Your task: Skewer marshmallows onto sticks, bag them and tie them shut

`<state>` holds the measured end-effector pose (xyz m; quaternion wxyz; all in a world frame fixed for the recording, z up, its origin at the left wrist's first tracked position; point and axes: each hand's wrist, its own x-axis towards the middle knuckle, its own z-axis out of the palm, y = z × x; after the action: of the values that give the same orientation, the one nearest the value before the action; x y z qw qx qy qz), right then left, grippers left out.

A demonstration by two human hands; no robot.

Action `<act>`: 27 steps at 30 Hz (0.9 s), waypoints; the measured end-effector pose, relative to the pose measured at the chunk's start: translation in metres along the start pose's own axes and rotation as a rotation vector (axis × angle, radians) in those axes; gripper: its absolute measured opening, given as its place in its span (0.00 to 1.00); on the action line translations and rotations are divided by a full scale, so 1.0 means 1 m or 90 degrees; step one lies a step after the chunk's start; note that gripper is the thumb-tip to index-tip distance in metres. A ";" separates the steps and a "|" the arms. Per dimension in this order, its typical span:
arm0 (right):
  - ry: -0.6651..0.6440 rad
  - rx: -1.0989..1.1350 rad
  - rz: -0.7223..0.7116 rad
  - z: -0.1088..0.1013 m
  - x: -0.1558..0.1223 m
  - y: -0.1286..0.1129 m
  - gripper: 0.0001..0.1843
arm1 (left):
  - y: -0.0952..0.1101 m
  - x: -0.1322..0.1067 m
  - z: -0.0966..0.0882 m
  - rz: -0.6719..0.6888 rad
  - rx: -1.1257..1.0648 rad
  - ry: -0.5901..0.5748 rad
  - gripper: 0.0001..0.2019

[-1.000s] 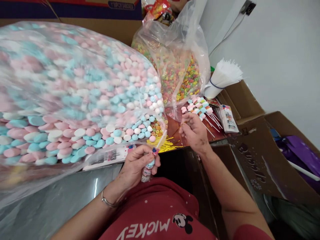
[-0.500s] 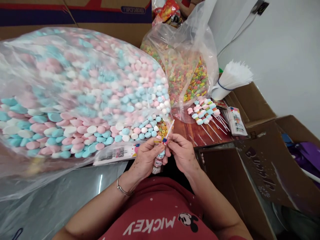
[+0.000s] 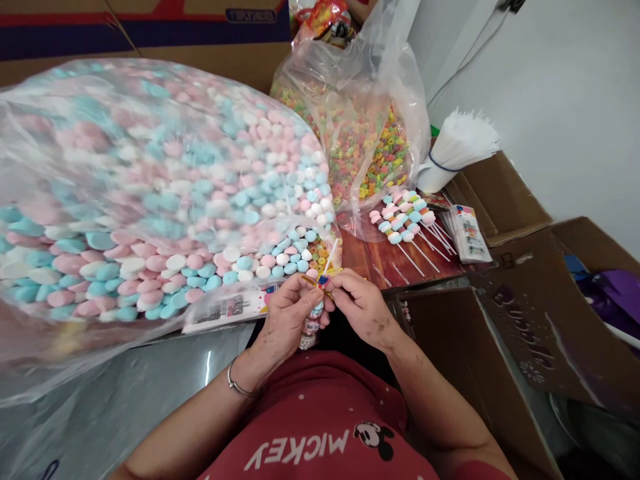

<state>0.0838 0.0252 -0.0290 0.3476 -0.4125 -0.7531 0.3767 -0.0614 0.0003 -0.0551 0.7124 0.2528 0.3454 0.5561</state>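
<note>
Just above my lap, my left hand point(image 3: 286, 323) is closed round the neck of a small clear bag of candy point(image 3: 311, 327) that hangs below the fingers, a printed label on it. A white stick point(image 3: 331, 255) slants up out of the bag's gathered top. Across that neck lies a thin gold twist tie point(image 3: 311, 281), one end sticking out by my left thumb and forefinger. My right hand point(image 3: 369, 313) pinches at the other side of the neck, where a bit of the tie shows by its fingertips. Those fingertips partly hide the neck.
A huge clear bag of pink, blue and white marshmallows point(image 3: 160, 260) fills the left. Behind stands a bag of coloured gummy rings point(image 3: 385, 157). Marshmallow skewers point(image 3: 407, 217) lie on the table point(image 3: 363, 257) near a cup of white sticks point(image 3: 437, 170), printed packets point(image 3: 470, 233) and cardboard boxes point(image 3: 530, 327).
The gold tie now shows longer, crossing the bag's neck. My right fingers have shifted slightly at the neck. The whole view has moved a little as my head turned.
</note>
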 end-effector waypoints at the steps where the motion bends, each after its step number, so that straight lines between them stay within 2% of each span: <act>1: 0.001 -0.006 -0.003 -0.001 0.000 0.000 0.09 | 0.000 0.000 0.000 -0.005 0.002 -0.001 0.15; 5: -0.004 -0.039 -0.013 -0.003 -0.001 0.001 0.09 | 0.000 0.000 -0.001 -0.007 0.008 0.006 0.14; 7: -0.009 -0.084 -0.047 -0.003 -0.002 0.001 0.09 | 0.000 0.000 0.000 0.000 0.018 0.019 0.14; 9: 0.010 -0.196 -0.125 -0.003 -0.002 0.002 0.10 | 0.001 -0.001 0.002 -0.001 0.030 0.039 0.13; 11: 0.027 -0.367 -0.238 -0.004 -0.001 0.002 0.12 | 0.003 -0.001 0.003 -0.010 0.043 0.064 0.12; 14: -0.020 -0.547 -0.419 -0.013 0.004 0.000 0.16 | 0.009 0.004 0.002 -0.058 0.075 0.069 0.12; 17: -0.127 -0.520 -0.522 -0.027 0.011 -0.007 0.18 | 0.018 0.010 -0.005 -0.177 0.118 -0.015 0.15; 21: -0.299 -0.406 -0.525 -0.038 0.018 -0.017 0.21 | 0.025 0.018 -0.018 -0.350 0.166 -0.248 0.16; 24: -0.321 -0.427 -0.541 -0.038 0.019 -0.013 0.23 | 0.021 0.028 -0.028 -0.398 0.148 -0.382 0.16; 27: -0.308 -0.459 -0.593 -0.036 0.015 0.000 0.27 | 0.018 0.037 -0.037 -0.406 0.132 -0.443 0.17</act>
<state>0.1077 0.0482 -0.0094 0.1340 -0.0358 -0.9903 -0.0088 -0.0957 0.0399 -0.0735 0.8918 0.3749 0.2003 0.1553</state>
